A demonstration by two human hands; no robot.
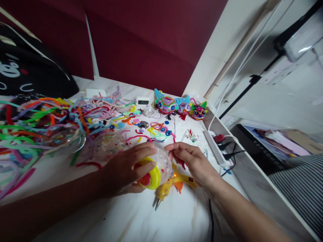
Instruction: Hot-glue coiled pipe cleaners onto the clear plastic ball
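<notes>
My left hand (137, 164) is wrapped round a clear plastic ball (164, 164) that has a coil of yellow pipe cleaner (154, 176) on its near side, with orange and pink inside the coil. Close to the ball's right side, my right hand (189, 159) is closed in a pinch. A red pipe cleaner (182, 163) shows beneath its fingers and seems held there; the fingertips partly hide it. Just below both hands a yellow hot glue gun (165, 190) lies on the white table, nozzle toward me, with a small orange light lit.
Tangled colourful pipe cleaners (60, 117) cover the left side. Several decorated animal-faced balls (165, 105) stand at the back beside a small digital clock (142, 101). Coiled pieces (157, 126) lie mid-table. A power strip (218, 148) with plugged cables runs along the right edge.
</notes>
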